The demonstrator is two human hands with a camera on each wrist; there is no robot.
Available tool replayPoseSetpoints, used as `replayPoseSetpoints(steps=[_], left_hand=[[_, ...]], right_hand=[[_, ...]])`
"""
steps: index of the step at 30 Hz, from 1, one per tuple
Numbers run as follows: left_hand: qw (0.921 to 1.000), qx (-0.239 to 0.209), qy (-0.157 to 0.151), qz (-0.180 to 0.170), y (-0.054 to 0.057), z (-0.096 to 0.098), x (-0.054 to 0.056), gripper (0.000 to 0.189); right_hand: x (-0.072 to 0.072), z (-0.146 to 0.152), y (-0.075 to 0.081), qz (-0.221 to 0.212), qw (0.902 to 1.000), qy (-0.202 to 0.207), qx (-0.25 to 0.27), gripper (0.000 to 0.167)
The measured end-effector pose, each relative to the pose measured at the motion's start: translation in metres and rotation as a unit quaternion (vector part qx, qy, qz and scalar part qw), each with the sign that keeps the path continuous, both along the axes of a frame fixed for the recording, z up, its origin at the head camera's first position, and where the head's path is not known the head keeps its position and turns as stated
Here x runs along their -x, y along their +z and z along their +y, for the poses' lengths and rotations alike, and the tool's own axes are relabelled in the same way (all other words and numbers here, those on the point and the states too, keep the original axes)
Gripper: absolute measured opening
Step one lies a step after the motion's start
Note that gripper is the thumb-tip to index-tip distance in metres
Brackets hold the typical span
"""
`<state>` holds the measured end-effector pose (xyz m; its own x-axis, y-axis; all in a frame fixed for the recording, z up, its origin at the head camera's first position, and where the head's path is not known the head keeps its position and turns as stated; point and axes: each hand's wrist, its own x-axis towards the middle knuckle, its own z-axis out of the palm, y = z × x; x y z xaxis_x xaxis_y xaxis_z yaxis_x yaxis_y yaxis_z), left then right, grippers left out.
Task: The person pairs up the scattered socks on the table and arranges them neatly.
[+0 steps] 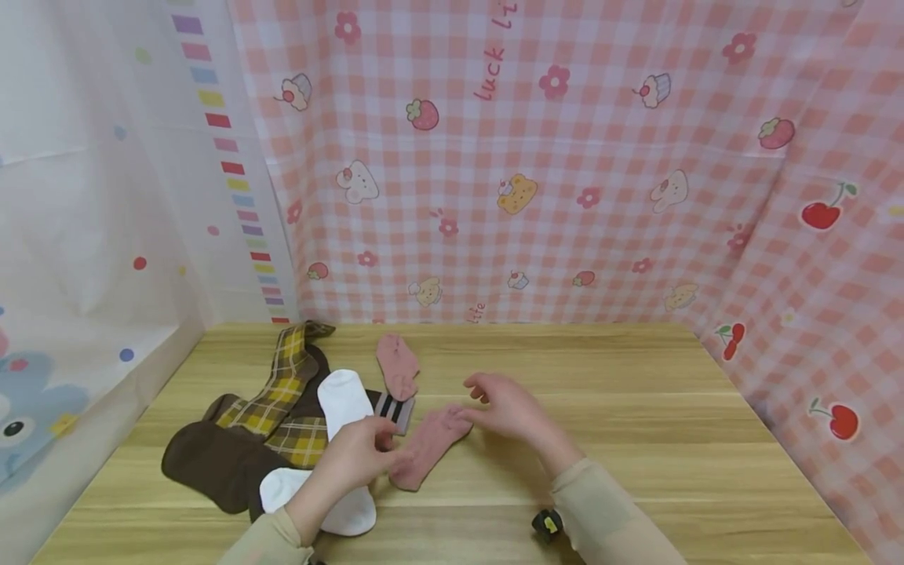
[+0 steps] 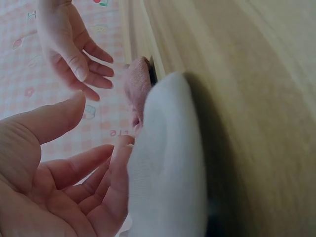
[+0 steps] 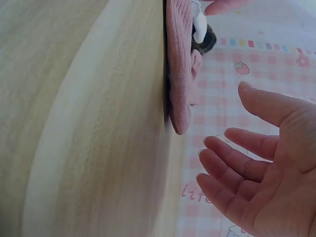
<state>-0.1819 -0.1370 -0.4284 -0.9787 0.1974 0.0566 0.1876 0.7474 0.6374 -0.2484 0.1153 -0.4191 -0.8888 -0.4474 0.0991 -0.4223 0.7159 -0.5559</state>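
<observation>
Pink sock (image 1: 432, 447) lies on the table (image 1: 678, 439) between left hand (image 1: 353, 453) and right hand (image 1: 512, 408), thumb and fingers apart on both, neither gripping it; probably best pinched lightly at each end, since soft knit likely bunches. Counting outward: pink socks two, other one (image 1: 397, 365) beyond the fingertips; white socks (image 1: 344, 396) seemingly two, by left hand; brown-and-plaid pile (image 1: 205, 464) left of that hand, too overlapped to count; one small black object (image 1: 547, 525) beside right wrist

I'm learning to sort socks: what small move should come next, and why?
Probably the right hand should reach for the far, crumpled pink knit sock: this hand holds nothing, while a similarly pink, ribbed fabric sock lies near the left hand, apart from the first.
</observation>
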Motion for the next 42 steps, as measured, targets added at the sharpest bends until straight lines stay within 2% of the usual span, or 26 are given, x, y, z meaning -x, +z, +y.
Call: replayPoseSetpoints(steps=[4, 12, 17, 22, 28, 34, 39, 42], left_hand=[[0.9999, 0.001, -0.003, -0.017, -0.002, 0.0, 0.001, 0.037], [0.9998, 0.001, -0.01, -0.02, -0.008, 0.001, 0.004, 0.035], [0.9995, 0.009, -0.009, -0.03, -0.01, 0.001, 0.003, 0.029], [0.9993, 0.022, -0.021, -0.024, -0.012, 0.002, 0.003, 0.027], [0.9987, 0.036, -0.035, -0.007, -0.014, 0.003, 0.006, 0.026], [0.9973, 0.054, -0.047, -0.013, -0.014, 0.004, 0.006, 0.025], [0.997, 0.055, -0.054, 0.002, -0.014, 0.003, 0.006, 0.023], [0.9985, 0.028, -0.047, 0.004, -0.014, 0.002, 0.006, 0.02]], right_hand=[[0.003, -0.003, 0.0, -0.014, 0.9999, 0.008, -0.001, 0.046], [0.009, -0.008, -0.001, -0.037, 0.9991, 0.005, -0.02, 0.043], [0.014, -0.011, -0.005, -0.042, 0.9986, 0.012, -0.028, 0.037], [0.019, -0.017, -0.009, -0.056, 0.9977, 0.012, -0.035, 0.031], [0.023, -0.026, -0.013, -0.052, 0.9963, 0.004, -0.069, 0.017], [0.022, -0.028, -0.016, -0.039, 0.9946, 0.006, -0.096, 0.008], [0.017, -0.025, -0.016, -0.033, 0.996, 0.012, -0.083, 0.013], [0.016, -0.019, -0.016, -0.034, 0.9979, 0.018, -0.052, 0.014]])
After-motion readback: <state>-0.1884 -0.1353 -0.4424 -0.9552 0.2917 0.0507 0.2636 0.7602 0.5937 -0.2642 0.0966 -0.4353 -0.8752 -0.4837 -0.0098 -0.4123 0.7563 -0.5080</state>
